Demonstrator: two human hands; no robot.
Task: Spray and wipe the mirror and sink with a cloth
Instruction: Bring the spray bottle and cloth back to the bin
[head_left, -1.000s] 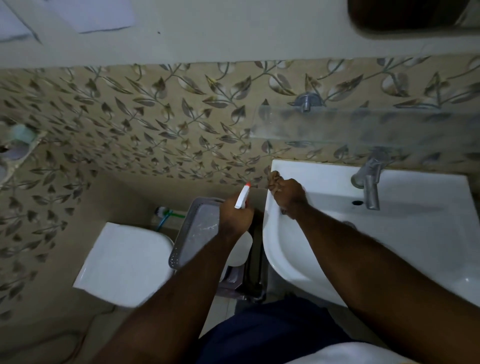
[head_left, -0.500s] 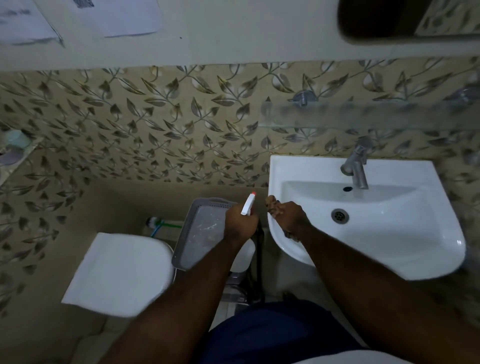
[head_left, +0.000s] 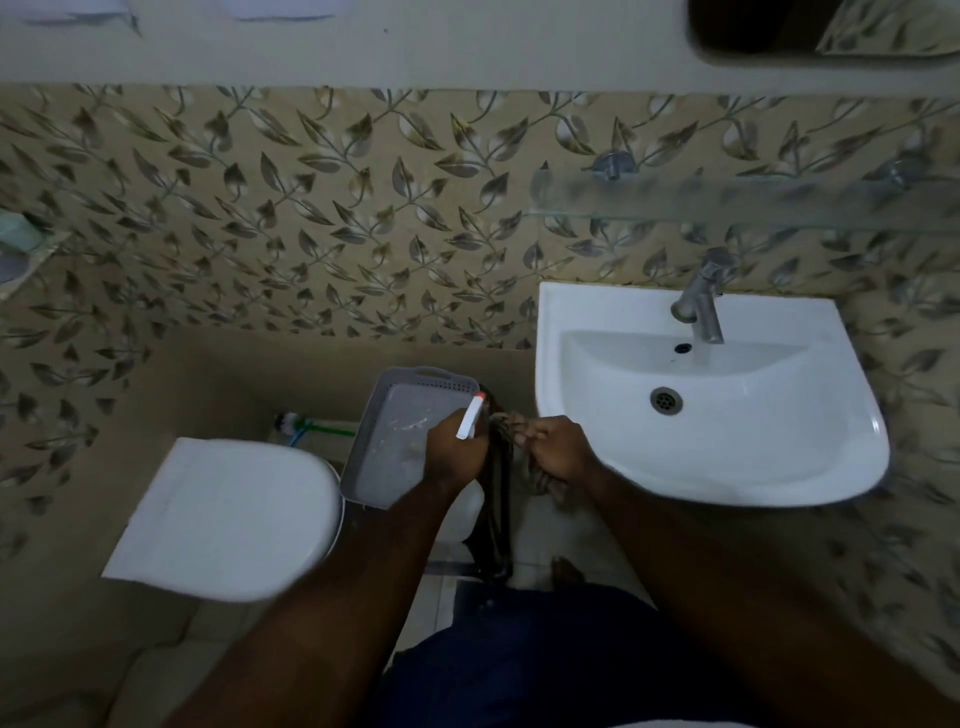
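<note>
A white sink (head_left: 779, 457) hangs on the leaf-patterned wall at the right, with a metal tap (head_left: 701, 301) at its back and a drain (head_left: 666, 400) in the bowl. My left hand (head_left: 454, 449) is closed around a spray bottle with a white nozzle (head_left: 470, 417) tipped in red. My right hand (head_left: 558, 449) grips a dark crumpled cloth (head_left: 519, 431) just off the sink's left front rim. The cloth is partly hidden by my fingers. Only the lower edge of the mirror (head_left: 821, 26) shows at the top right.
A grey plastic basket (head_left: 402, 431) sits left of my hands, beside a white toilet (head_left: 228, 514) with its lid down. A glass shelf (head_left: 727, 202) runs above the tap. A brush (head_left: 306, 423) lies behind the toilet. Dark straps (head_left: 496, 499) hang below my hands.
Both hands have drawn back from the sink's left rim toward me and now sit off its front left corner. The view has pulled back, showing the whole sink.
</note>
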